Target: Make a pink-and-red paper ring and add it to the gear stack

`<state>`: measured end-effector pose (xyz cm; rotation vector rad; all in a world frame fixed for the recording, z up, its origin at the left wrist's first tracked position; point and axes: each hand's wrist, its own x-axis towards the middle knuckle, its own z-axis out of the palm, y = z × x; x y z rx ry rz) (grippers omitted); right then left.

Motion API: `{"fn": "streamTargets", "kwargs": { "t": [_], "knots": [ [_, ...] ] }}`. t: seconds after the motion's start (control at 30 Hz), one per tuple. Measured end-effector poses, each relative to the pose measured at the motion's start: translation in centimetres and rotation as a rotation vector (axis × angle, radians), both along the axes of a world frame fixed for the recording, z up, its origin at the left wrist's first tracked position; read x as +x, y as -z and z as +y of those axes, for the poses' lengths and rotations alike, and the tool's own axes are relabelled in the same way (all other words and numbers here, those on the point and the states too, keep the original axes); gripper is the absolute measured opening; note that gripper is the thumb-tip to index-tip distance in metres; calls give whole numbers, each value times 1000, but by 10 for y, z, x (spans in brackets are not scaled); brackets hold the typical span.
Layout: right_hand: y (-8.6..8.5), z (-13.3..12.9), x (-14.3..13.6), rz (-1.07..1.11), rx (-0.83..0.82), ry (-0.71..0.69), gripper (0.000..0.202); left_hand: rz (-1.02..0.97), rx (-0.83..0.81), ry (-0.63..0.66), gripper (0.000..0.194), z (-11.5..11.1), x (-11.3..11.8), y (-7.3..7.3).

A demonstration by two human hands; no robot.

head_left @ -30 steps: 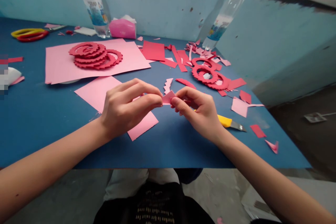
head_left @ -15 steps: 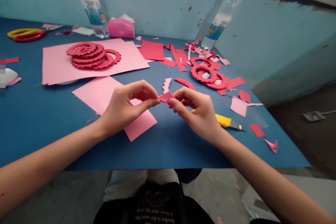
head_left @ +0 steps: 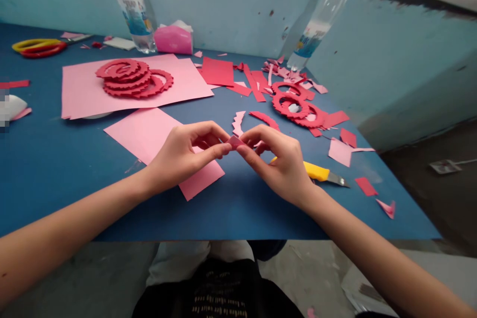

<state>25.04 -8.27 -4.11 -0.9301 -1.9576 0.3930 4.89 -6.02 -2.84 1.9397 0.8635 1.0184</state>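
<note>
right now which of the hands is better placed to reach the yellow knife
Likely the right hand: the yellow knife lies partly hidden behind it, while the left hand is farther off. Both pinch the small pink paper, though.

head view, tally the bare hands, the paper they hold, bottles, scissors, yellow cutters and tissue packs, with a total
Hands: 2 (left hand, right hand)
Held paper: 1
Bottles: 2
Scissors: 1
Cutter: 1
Tissue pack: 1
Total: 8
</note>
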Motion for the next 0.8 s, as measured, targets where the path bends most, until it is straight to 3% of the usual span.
{"fn": "streamTargets", "kwargs": {
  "t": [0.23, 0.6, 0.8],
  "knots": [
    [1, 0, 4, -124, 280, 62, 18, -67, -120, 2, 13, 4, -1, 0],
    [0, -2, 2, -161, 415, 65, 19, -96, -175, 31, 7, 6, -1, 0],
    [1, -2, 5, -99, 408, 147, 16, -107, -167, -15, 13, 6, -2, 0]
  ]
}}
